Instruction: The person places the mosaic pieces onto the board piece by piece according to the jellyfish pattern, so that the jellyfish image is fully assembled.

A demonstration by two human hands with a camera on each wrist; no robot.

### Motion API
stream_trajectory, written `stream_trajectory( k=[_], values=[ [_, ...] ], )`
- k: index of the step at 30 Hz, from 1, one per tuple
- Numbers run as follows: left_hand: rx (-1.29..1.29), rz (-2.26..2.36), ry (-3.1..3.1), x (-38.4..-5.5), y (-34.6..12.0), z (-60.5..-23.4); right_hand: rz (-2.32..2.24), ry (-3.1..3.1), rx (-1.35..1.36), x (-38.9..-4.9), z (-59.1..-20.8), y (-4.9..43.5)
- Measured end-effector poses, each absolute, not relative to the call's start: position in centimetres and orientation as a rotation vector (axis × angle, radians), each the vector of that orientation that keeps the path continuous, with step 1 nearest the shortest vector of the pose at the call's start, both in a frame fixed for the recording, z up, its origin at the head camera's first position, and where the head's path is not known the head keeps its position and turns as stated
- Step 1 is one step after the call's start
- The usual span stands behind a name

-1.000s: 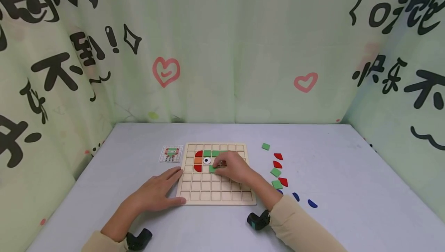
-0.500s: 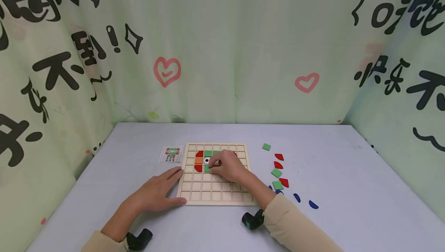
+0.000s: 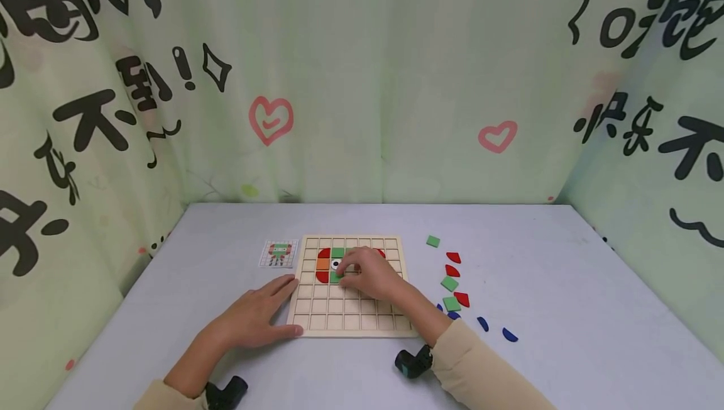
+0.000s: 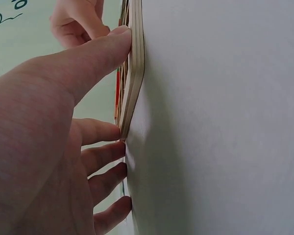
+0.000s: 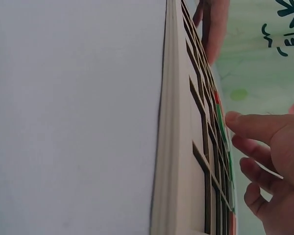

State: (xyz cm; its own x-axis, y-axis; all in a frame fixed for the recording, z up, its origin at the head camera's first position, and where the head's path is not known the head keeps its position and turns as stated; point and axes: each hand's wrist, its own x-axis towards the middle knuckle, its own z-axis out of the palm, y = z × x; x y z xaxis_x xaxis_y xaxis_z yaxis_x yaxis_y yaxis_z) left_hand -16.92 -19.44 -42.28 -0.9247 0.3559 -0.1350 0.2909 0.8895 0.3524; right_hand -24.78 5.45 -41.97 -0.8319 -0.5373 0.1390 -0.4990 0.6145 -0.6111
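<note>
A wooden grid board (image 3: 351, 321) lies on the table. Its upper left cells hold red curved pieces (image 3: 323, 277), an orange square (image 3: 322, 264), a green square (image 3: 337, 252) and an eye piece (image 3: 335, 265). My right hand (image 3: 373, 277) bends over the board, thumb and forefinger at a green square tile (image 3: 334, 277) beside the lower red piece; they cover part of that tile and other cells. In the right wrist view, the thumb (image 5: 245, 122) is close to the green tile (image 5: 220, 117). My left hand (image 3: 257, 312) rests against the board's left edge, fingers spread, thumb at the near corner.
A small picture card (image 3: 278, 253) with a figure on a grid lies left of the board. On the right are loose green squares (image 3: 449, 283), red pieces (image 3: 454, 258) and blue pieces (image 3: 510, 335). A printed curtain (image 3: 379, 83) surrounds the table.
My right hand has moved left across the board with the green square tile, which now sits beside the lower red piece. The left hand stays at the board's edge.
</note>
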Motion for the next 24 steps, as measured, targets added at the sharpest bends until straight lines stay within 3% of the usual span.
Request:
stream_trajectory(
  k=[24],
  values=[
    [0.493, 0.465, 2.88, -16.7, -19.3, -42.1, -1.137, 2.833, -0.646, -23.6, -41.5, 10.8]
  ],
)
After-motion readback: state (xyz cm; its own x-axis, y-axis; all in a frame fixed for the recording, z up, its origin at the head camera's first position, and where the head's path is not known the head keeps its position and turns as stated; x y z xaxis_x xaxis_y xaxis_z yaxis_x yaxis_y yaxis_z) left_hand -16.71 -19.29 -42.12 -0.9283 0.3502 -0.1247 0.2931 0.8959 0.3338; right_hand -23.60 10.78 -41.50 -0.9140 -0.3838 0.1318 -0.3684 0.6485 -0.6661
